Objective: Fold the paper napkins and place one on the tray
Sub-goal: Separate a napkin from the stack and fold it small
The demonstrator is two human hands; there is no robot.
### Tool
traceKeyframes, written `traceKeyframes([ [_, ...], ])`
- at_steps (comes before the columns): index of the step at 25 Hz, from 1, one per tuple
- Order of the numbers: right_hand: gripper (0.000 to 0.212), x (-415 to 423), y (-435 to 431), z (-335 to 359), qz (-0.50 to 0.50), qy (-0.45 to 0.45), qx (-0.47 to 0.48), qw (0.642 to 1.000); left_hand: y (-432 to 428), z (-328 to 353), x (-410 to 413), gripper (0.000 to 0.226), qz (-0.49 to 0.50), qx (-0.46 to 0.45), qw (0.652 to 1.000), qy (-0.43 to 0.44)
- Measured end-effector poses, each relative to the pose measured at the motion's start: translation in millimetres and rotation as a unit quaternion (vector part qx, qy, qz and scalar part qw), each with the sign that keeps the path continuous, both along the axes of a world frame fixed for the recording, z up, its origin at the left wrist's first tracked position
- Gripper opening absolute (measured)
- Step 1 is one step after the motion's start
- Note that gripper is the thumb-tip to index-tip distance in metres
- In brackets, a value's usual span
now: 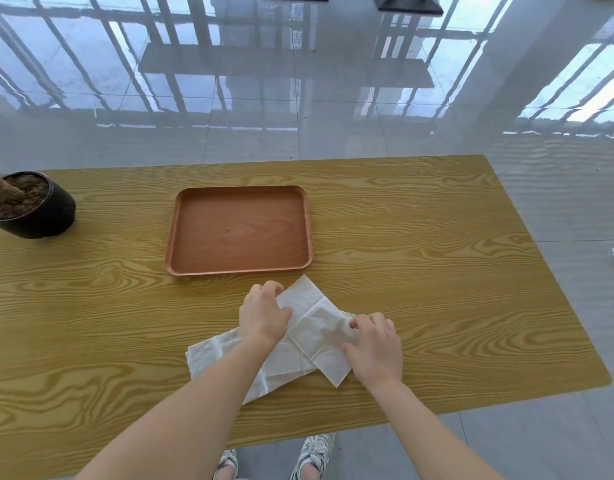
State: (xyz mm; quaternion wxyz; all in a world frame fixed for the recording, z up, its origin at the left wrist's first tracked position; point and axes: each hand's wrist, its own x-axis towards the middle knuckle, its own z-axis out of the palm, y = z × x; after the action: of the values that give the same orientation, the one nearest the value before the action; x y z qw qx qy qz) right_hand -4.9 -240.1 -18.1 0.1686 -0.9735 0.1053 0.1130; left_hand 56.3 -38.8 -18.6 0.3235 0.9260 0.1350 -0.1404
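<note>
Napkin (312,327) lies between both hands, each grip pinching its edge.

bare forearms (180,410), no sleeves, white sneakers (316,452)

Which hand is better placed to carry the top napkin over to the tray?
Probably the left hand. It rests on the top napkin's far-left edge, nearest the tray, which lies ahead and left. The right hand sits at the napkin's near-right side, farther away.
</note>
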Motion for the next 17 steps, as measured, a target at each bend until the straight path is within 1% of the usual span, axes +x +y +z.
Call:
traceKeyframes([
  [2,0.019,-3.8,2.0,0.4,0.000,-0.041,0.006,0.999,0.2,-1.2,1.8,0.051,-0.026,0.029,0.999,0.011],
  [4,0.013,-7.2,3.0,0.9,-0.001,-0.086,0.028,0.996,0.7,-2.7,2.9,0.052,-0.049,0.056,0.997,0.012],
  [7,0.014,-9.8,1.3,0.7,0.015,-0.153,0.038,0.987,0.9,-4.1,4.0,0.055,-0.067,0.080,0.994,0.009],
  [9,0.016,-9.3,-0.2,3.5,0.041,-0.214,0.035,0.975,0.7,-5.0,4.3,0.057,-0.076,0.089,0.993,0.011],
  [11,0.017,-7.7,-0.6,8.3,0.067,-0.253,0.034,0.965,0.1,-5.6,4.9,0.060,-0.081,0.093,0.992,0.012],
  [13,0.017,-6.4,-0.9,11.5,0.064,-0.256,0.051,0.963,-1.7,-5.5,5.8,0.062,-0.083,0.091,0.992,0.015],
  [14,0.017,-5.9,-0.8,12.3,0.042,-0.241,0.074,0.967,-2.7,-4.8,5.6,0.063,-0.084,0.093,0.992,0.016],
  [15,0.018,-5.4,-1.3,12.8,0.005,-0.214,0.108,0.971,-3.8,-3.7,5.1,0.062,-0.089,0.103,0.991,0.013],
  [17,0.028,-4.1,-5.8,11.1,-0.096,-0.145,0.174,0.969,-4.6,-2.4,2.9,0.055,-0.107,0.138,0.985,-0.006],
])
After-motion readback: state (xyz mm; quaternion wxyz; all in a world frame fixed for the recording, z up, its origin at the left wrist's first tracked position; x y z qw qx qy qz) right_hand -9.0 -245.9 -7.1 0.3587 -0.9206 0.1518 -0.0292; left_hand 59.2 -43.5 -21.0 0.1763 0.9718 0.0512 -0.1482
